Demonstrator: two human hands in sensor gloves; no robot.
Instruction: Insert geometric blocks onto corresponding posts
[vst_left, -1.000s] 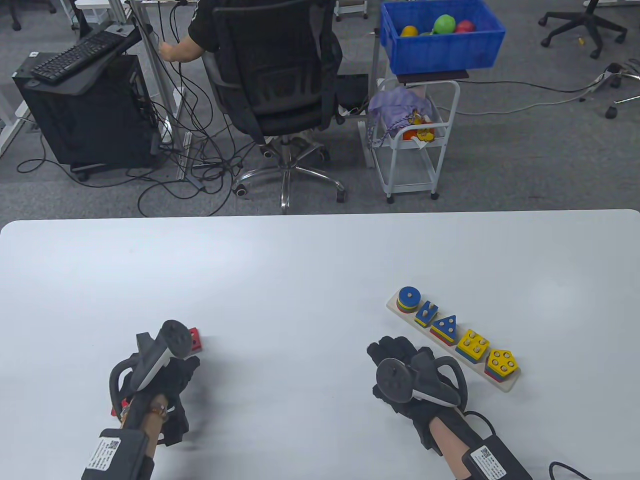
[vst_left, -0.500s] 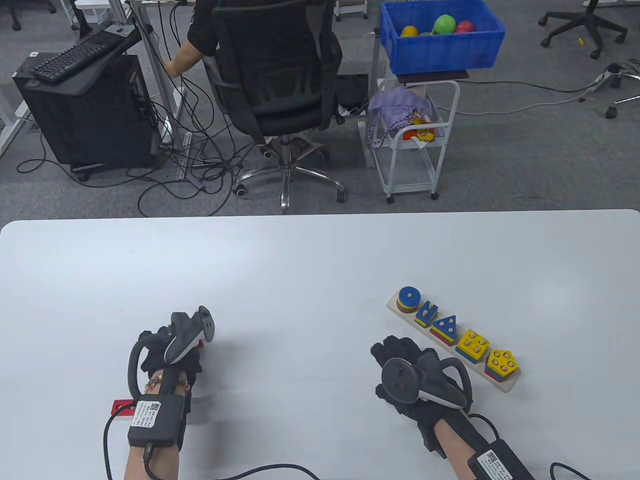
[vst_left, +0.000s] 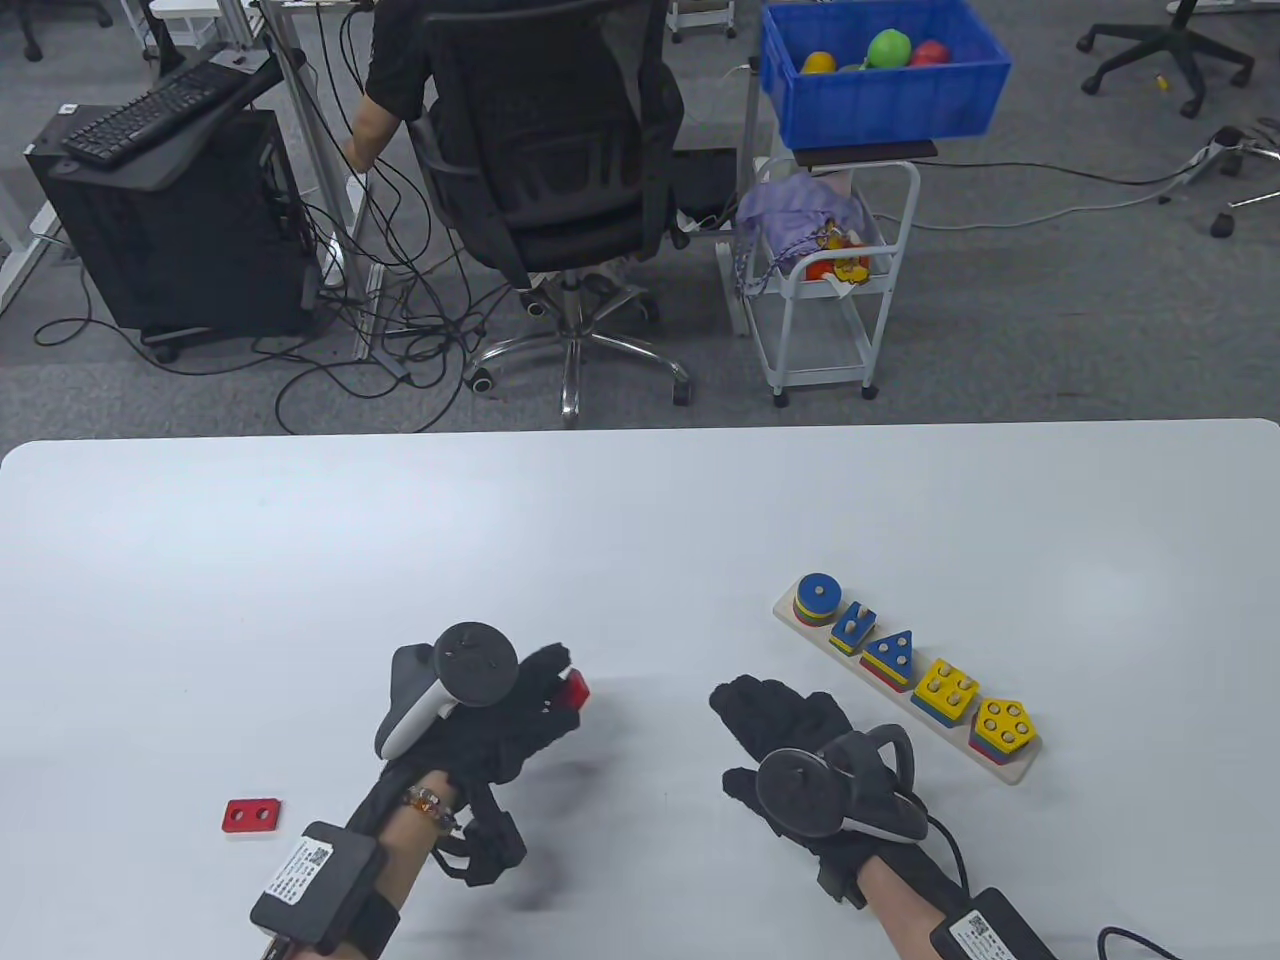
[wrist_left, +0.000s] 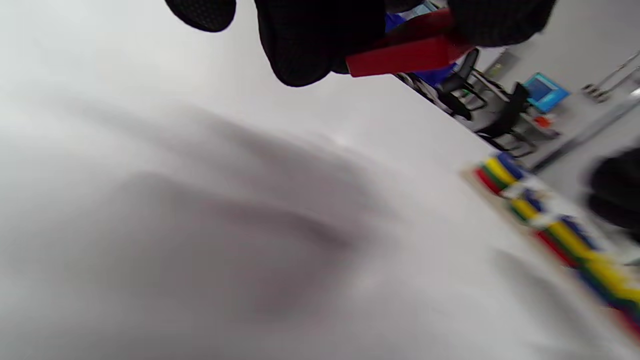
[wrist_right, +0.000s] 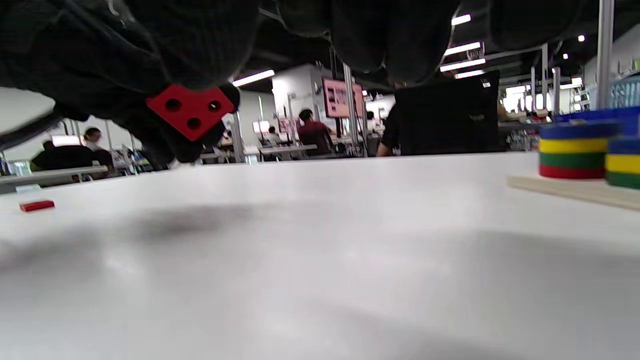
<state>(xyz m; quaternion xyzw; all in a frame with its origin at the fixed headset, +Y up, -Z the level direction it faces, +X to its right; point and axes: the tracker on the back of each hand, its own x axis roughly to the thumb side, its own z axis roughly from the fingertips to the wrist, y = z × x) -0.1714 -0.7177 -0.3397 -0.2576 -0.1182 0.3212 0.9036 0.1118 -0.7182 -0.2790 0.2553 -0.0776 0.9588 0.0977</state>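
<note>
Your left hand (vst_left: 505, 715) holds a red block (vst_left: 574, 689) above the bench (vst_left: 600, 520), your right hand (vst_left: 790, 730) lies flat, fingers spread, holding nothing.

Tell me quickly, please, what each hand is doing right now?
Left hand: grips a red block above the table.
Right hand: open, fingers extended, holding nothing.
</note>
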